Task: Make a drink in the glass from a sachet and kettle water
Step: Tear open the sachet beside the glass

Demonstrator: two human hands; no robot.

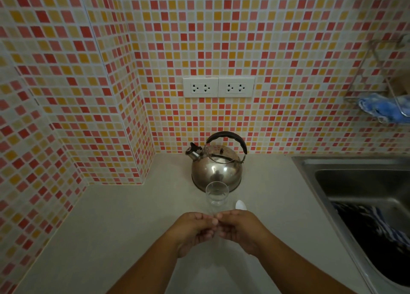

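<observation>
The left hand (pixel 195 231) and right hand (pixel 239 229) meet fingertip to fingertip, pinched on something too small to make out, perhaps the sachet. The empty glass (pixel 217 194) stands just beyond that pinch, with the steel kettle (pixel 216 167) directly behind and a white spoon (pixel 240 205) by the right knuckles.

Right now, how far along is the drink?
Early stage. Set out: the glass stands before the kettle, a white spoon beside it; the glass looks clear, no powder showing. In hand: left hand and right hand meet fingertips together, apparently working something small, hidden from view. Left: powder in, kettle water, stirring.
</observation>
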